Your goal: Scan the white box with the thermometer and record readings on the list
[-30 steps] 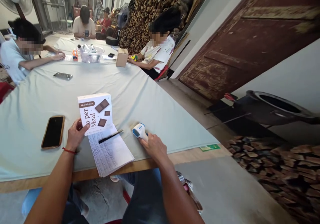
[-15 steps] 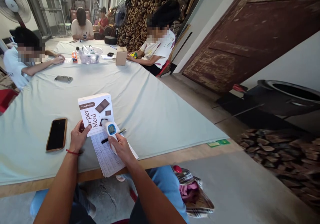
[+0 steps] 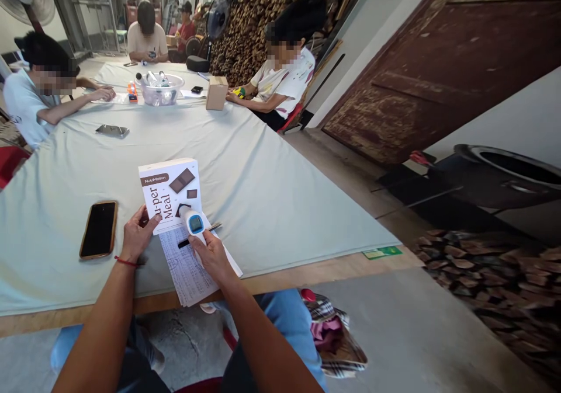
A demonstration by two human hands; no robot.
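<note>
My left hand (image 3: 138,235) grips the lower left edge of a white box (image 3: 174,180) with brown chocolate pictures and "NutriMotion" printed on it. The box stands upright, its front facing me. In my right hand (image 3: 212,257) is a white and blue infrared thermometer (image 3: 196,225), fingers wrapped round its handle. Its head is close to the lower right of the box front; whether they touch I cannot tell. Handwritten paper sheets (image 3: 186,276) lie beneath, hanging slightly over the table edge. A dark pen (image 3: 184,243) rests on them, partly hidden by my right hand.
A phone in a brown case (image 3: 99,229) lies left of my left hand. Farther off are another phone (image 3: 113,131), a clear plastic basin (image 3: 160,92) of bottles and a small carton (image 3: 217,93). Several people sit around the cloth-covered table (image 3: 280,206). Firewood (image 3: 491,276) is stacked at right.
The view has shifted slightly. Both hands keep their hold on the box and the thermometer, with almost no movement between them.
</note>
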